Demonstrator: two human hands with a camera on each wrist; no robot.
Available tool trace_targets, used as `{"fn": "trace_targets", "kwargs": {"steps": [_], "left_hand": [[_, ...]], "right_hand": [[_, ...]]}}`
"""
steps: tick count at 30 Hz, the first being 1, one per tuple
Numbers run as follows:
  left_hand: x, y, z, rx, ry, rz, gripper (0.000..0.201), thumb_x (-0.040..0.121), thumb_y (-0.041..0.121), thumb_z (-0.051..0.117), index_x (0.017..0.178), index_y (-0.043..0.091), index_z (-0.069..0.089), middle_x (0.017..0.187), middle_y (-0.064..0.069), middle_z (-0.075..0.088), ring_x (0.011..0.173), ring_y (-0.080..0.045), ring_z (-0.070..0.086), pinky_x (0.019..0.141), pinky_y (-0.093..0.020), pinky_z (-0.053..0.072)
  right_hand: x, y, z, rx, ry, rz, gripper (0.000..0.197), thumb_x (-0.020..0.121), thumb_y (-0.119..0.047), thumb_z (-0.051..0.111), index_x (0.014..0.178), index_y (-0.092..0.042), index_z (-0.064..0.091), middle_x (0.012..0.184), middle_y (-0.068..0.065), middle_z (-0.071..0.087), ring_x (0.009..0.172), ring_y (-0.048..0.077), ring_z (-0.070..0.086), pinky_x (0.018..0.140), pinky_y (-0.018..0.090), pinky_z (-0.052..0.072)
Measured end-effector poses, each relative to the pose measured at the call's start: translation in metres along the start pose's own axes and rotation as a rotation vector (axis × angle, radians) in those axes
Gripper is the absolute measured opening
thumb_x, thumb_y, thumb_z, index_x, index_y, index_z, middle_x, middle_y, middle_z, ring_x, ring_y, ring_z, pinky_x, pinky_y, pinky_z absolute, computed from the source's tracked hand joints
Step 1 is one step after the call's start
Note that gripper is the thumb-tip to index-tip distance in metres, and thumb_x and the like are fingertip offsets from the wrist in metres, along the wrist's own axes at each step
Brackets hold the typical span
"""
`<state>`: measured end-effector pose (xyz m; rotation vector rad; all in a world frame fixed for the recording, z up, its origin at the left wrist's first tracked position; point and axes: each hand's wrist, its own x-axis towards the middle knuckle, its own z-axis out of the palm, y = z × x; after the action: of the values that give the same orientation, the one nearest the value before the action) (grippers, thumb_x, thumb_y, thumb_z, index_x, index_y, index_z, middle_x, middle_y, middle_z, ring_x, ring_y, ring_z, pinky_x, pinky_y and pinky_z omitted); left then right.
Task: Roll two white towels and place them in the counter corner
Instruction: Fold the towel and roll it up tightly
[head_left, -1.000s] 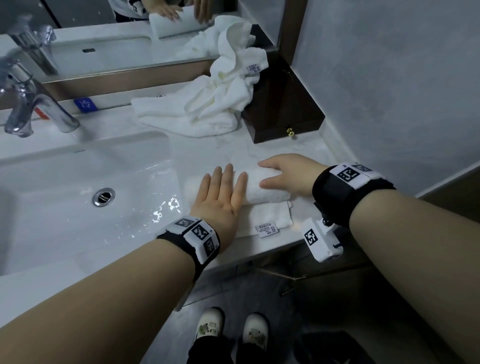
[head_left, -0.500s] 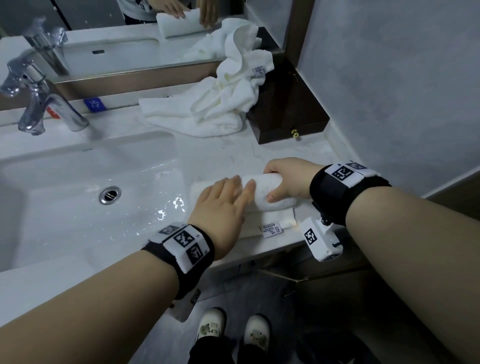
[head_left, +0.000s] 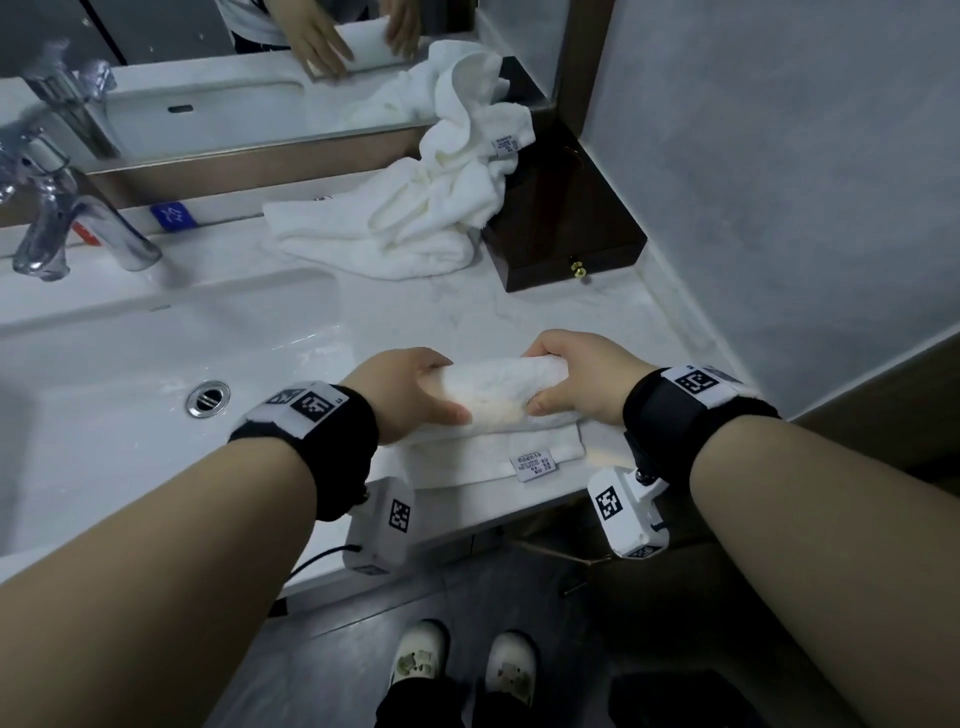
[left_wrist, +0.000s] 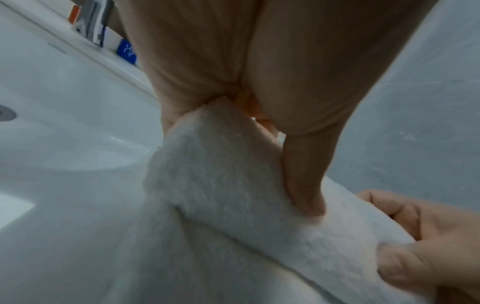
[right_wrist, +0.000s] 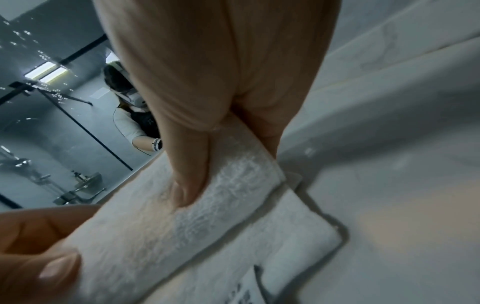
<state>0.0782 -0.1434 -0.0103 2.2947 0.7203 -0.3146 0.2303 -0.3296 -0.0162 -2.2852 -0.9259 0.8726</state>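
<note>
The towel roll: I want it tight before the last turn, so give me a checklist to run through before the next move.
1. Left hand grips the roll at its left end: ok.
2. Right hand grips the right end: ok.
3. Roll finished: not ok, a flat tail with its label lies unrolled toward the counter edge.
4. Roll ends even: cannot tell, both hands cover them.
5. Second towel rolled: not ok, it lies crumpled against the brown box.
6. Corner free: not ok, the box and the second towel sit there.
</note>
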Motion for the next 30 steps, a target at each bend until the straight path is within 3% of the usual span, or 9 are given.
{"fn": "trace_targets", "kwargs": {"steps": [3,5,7,10,14,19,23,26,30], "left_hand": [[-0.003,-0.002,0.006,-0.043,0.067,-0.014,0.067,0.068,0.042,0.086,0.128,0.029,0.060,0.111,0.012,0.058,0.098,-0.009,0.051,0.084,-0.022,0.035],[-0.006,-0.002,0.009,-0.050,0.083,-0.024,0.069,0.070,0.040,0.085,0.132,0.029,0.057,0.115,0.011,0.056,0.101,-0.010,0.050,0.087,-0.023,0.034],[-0.009,-0.002,0.013,-0.023,0.080,-0.034,0.069,0.072,0.040,0.082,0.135,0.032,0.054,0.122,0.005,0.058,0.108,-0.016,0.053,0.089,-0.027,0.039],[-0.016,-0.002,0.021,0.092,0.064,-0.044,0.064,0.081,0.043,0.073,0.138,0.036,0.045,0.123,-0.003,0.052,0.116,-0.030,0.048,0.093,-0.036,0.043],[-0.025,0.001,0.040,0.258,0.144,-0.012,0.060,0.088,0.036,0.067,0.138,0.033,0.034,0.121,-0.008,0.043,0.111,-0.032,0.037,0.081,-0.033,0.035],[-0.037,0.004,0.056,0.372,0.287,0.044,0.059,0.088,0.023,0.063,0.136,0.029,0.030,0.120,-0.009,0.038,0.108,-0.032,0.034,0.079,-0.039,0.047],[-0.037,0.006,0.061,0.506,0.358,0.073,0.061,0.085,0.010,0.053,0.139,0.025,0.031,0.123,-0.011,0.039,0.108,-0.034,0.037,0.068,-0.038,0.043],[-0.030,0.009,0.061,0.602,0.408,0.100,0.063,0.082,0.009,0.050,0.140,0.024,0.033,0.124,-0.012,0.042,0.107,-0.033,0.041,0.072,-0.038,0.036],[-0.020,0.006,0.061,0.675,0.477,0.223,0.068,0.064,0.003,0.052,0.130,0.018,0.042,0.112,-0.013,0.050,0.098,-0.034,0.047,0.086,-0.047,0.035]], "right_hand": [[-0.002,0.003,0.002,0.062,0.003,0.006,0.038,0.068,-0.026,0.083,0.096,-0.034,0.060,0.098,-0.005,0.064,0.091,0.015,0.061,0.078,0.034,0.052],[-0.003,0.004,0.003,0.090,0.004,0.003,0.037,0.069,-0.024,0.082,0.096,-0.033,0.058,0.098,-0.004,0.063,0.090,0.015,0.060,0.074,0.032,0.051],[-0.003,0.005,0.004,0.102,0.004,0.006,0.038,0.069,-0.024,0.081,0.096,-0.035,0.056,0.098,-0.004,0.062,0.088,0.015,0.059,0.070,0.030,0.049],[-0.004,0.005,0.003,0.100,-0.009,0.013,0.041,0.070,-0.026,0.080,0.098,-0.039,0.054,0.100,-0.005,0.060,0.088,0.018,0.060,0.072,0.038,0.053],[-0.007,0.006,0.003,0.065,-0.017,0.002,0.046,0.069,-0.027,0.081,0.101,-0.042,0.052,0.103,-0.009,0.058,0.089,0.015,0.060,0.076,0.040,0.054],[-0.009,0.003,0.005,-0.007,-0.020,-0.018,0.058,0.061,-0.021,0.086,0.103,-0.039,0.051,0.105,-0.013,0.054,0.094,0.010,0.054,0.071,0.027,0.047],[-0.006,-0.007,0.005,-0.189,-0.095,-0.032,0.073,0.059,-0.015,0.086,0.122,-0.032,0.053,0.120,-0.006,0.051,0.105,0.017,0.053,0.090,0.034,0.047],[-0.004,-0.015,0.002,-0.272,-0.137,-0.019,0.073,0.061,-0.025,0.085,0.125,-0.029,0.052,0.117,-0.005,0.054,0.104,0.018,0.054,0.090,0.037,0.048],[0.001,-0.021,-0.006,-0.190,-0.217,0.023,0.057,0.073,-0.055,0.071,0.122,-0.030,0.057,0.109,-0.011,0.064,0.100,0.013,0.059,0.089,0.032,0.048]]}}
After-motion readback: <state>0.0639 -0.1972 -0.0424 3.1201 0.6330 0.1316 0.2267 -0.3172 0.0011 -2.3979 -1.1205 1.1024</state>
